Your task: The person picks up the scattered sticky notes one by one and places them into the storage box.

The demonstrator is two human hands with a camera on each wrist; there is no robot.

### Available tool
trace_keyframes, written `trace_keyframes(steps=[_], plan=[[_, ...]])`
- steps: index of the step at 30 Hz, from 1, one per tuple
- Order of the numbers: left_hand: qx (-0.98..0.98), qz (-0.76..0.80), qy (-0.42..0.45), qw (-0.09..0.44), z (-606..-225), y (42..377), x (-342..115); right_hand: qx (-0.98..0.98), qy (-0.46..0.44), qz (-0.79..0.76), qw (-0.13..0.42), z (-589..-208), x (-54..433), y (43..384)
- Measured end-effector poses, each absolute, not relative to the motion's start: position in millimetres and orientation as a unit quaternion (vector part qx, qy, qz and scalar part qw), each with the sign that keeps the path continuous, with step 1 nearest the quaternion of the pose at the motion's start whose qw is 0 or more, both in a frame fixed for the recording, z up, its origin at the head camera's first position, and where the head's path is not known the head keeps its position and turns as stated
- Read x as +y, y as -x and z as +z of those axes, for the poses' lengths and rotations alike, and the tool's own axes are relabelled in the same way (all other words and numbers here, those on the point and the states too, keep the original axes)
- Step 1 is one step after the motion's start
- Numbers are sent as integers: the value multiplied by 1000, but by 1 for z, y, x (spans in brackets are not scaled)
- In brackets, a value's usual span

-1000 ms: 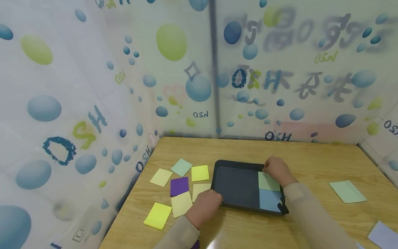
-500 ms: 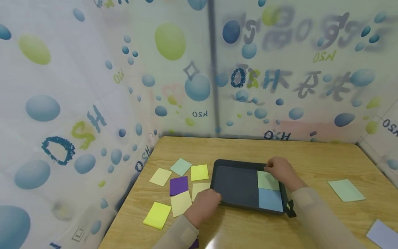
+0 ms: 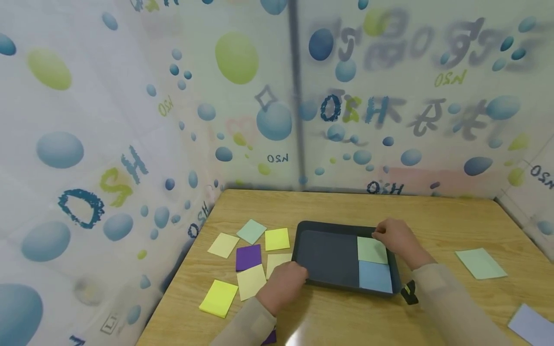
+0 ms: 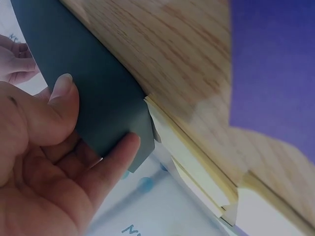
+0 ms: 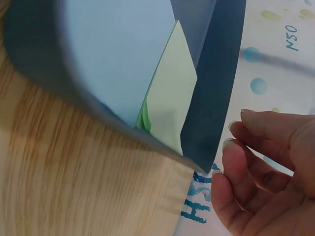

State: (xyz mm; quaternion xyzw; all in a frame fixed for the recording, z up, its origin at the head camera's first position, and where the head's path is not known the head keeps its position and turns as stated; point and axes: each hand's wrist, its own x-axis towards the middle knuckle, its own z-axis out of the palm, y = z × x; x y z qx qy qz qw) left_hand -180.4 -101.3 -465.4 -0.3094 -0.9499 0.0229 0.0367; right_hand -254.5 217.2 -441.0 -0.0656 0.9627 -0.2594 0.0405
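A black tray point(image 3: 329, 257) lies on the wooden table. My left hand point(image 3: 283, 286) grips its near left corner; in the left wrist view, thumb and finger point(image 4: 110, 167) lie against the tray's wall. Two sticky-note pads fill the tray's right end: light green point(image 3: 372, 251) at the back, blue point(image 3: 374, 277) in front. My right hand point(image 3: 400, 240) hovers at the far right corner, its fingers loosely bent and holding nothing. In the right wrist view a gap shows between the fingertips point(image 5: 231, 142) and the tray wall point(image 5: 216, 83).
Left of the tray lie several sticky-note pads in yellow point(image 3: 219, 298), cream point(image 3: 251, 282), purple point(image 3: 248, 257) and pale green point(image 3: 251, 231). To the right are a light green pad point(image 3: 481, 263) and a lavender pad point(image 3: 530, 323). A patterned curtain point(image 3: 242, 110) hangs behind the table.
My right hand has drawn a little to the right, away from the light green pad, which stays in the tray. My left hand keeps its place on the tray's corner.
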Motion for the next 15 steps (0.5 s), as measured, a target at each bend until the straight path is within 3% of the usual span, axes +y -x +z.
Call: trace_keyframes(steps=[15], plan=[[-949, 45, 311, 42, -464, 179, -98, 961, 39, -268, 49, -441, 237, 245]])
